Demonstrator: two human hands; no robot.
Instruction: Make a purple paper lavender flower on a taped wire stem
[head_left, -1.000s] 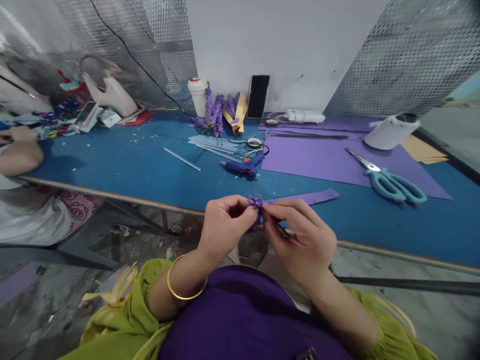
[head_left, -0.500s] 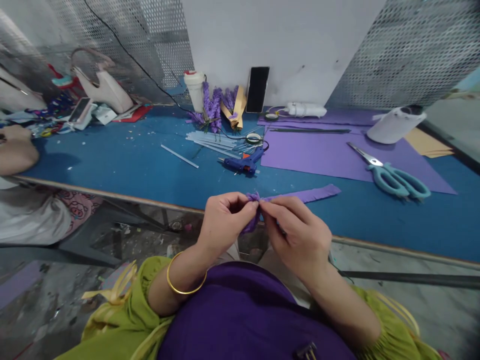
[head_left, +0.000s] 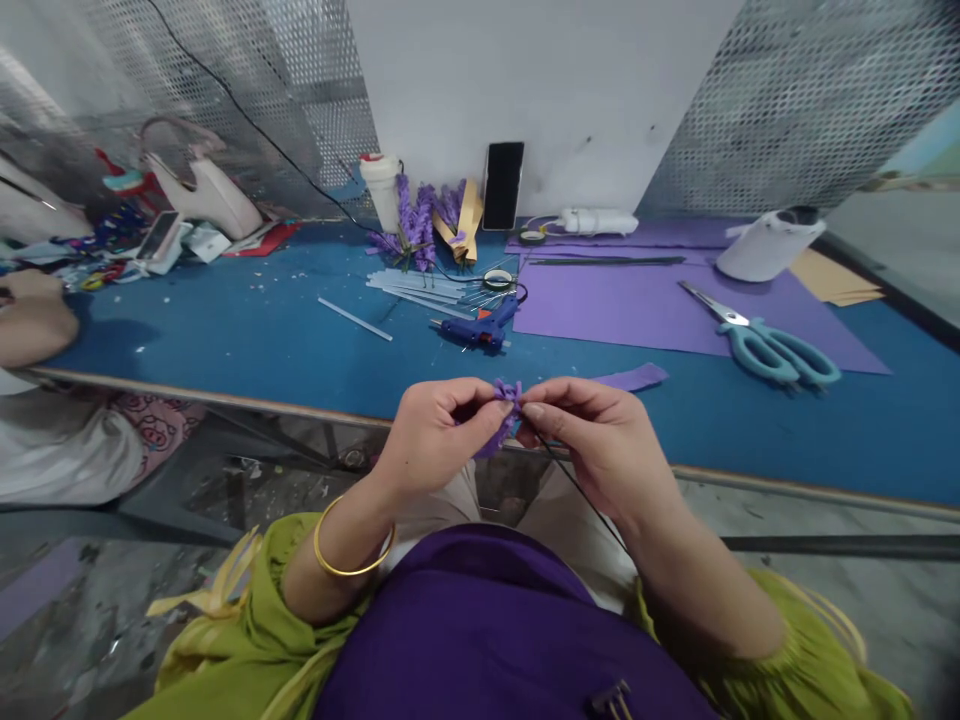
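At the far left, a co-worker's arm (head_left: 34,325) rests at the table (head_left: 225,330), well apart from the work. Next along lie a single glue stick (head_left: 354,318), a pile of glue sticks (head_left: 416,287) and, behind them, purple flower sprigs (head_left: 420,225). The blue glue gun (head_left: 480,330) lies beyond the hands, nozzle pointing left; whether it is hot cannot be told, but a careless reach over it could burn.

In front, the left hand (head_left: 435,435) has its grip clamped, thumb to fingers, on a ruffled purple paper piece (head_left: 491,442). Pressing too hard there could flatten the ruffles; pinching too lightly could let them unwind. The piece sits right over the table's front edge, so a slip could drop it to the floor.

Just beside it, the right hand (head_left: 611,435) has its grip closed on a thin dark stem (head_left: 577,485), which slants down toward the lap. Being so thin, it could roll between the fingertips and twist the paper askew. A purple strip (head_left: 636,378) shows behind this hand; if joined to the piece, which is hidden, it could tear under a sharp tug. Farther right, the scissors (head_left: 780,355) lie partly on a purple sheet (head_left: 615,312).
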